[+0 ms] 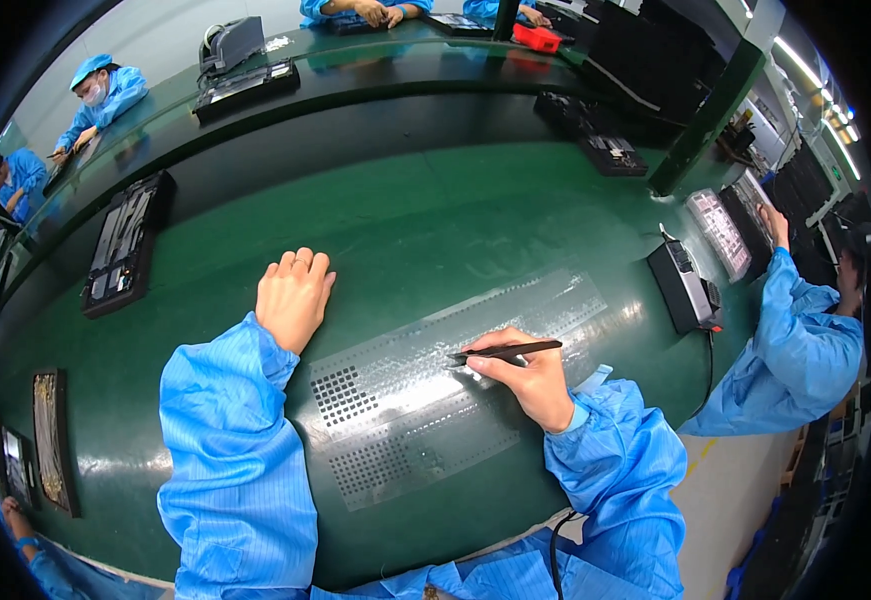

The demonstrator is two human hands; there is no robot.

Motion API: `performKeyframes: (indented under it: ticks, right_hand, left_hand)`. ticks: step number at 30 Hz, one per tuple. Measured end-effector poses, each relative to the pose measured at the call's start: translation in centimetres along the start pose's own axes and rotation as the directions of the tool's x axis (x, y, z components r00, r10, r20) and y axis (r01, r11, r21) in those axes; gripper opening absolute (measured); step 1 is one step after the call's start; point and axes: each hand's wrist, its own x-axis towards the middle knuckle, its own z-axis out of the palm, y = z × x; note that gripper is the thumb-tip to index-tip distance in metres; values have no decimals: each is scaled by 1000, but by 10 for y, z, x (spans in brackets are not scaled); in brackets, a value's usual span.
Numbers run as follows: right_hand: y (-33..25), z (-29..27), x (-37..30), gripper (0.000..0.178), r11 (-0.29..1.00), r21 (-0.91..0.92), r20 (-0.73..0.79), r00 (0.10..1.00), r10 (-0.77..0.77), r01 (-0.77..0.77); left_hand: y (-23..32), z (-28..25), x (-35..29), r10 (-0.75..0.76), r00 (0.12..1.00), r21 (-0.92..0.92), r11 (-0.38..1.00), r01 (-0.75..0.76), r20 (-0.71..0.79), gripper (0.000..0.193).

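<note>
My left hand [294,300] rests on the green table beyond the left end of the clear plastic sheets, its fingers curled in, with nothing seen in them. In my right hand [532,380] are slim black tweezers [523,349], pinched between thumb and fingers. Their tip points left, over the upper clear sheet [555,292]; whether it touches anything is too small to tell. Small dark squares [343,396] stand in rows at that sheet's left end. A second clear sheet [485,437] lies nearer me, with smaller dark squares at its left.
A black device with a cable [683,284] stands to the right, beside a clear tray of pinkish parts [718,235]. Black trays [127,243] hold metal parts on a belt beyond. A green post [707,118] rises at the far right. A co-worker's blue sleeve [805,330] is close at right.
</note>
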Motion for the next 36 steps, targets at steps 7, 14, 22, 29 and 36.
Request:
performKeyframes:
  ticks: [7,14,22,29,36]
  right_hand:
    - [0,3,-1,10,997,-12,-31,997,-77,77]
    - [3,1,2,10,999,-27,-17,999,-37,36]
    - [0,-2,3,11,998,4,-30,998,-60,60]
    - [2,2,-1,10,999,8,-22,998,-52,53]
    - [2,2,-1,12,992,-54,9,994,-112,112]
  left_hand:
    - [-1,-1,-2,5,1000,1,1000,-5,4,14]
    - [0,3,0,1,1000,-3,1000,-1,9,14]
    - [1,-3,4,0,999,38,999,-1,39,9]
    - [0,0,-3,8,999,12,1000,-8,36,9]
    - [-1,1,-1,0,1000,19,1000,-1,31,7]
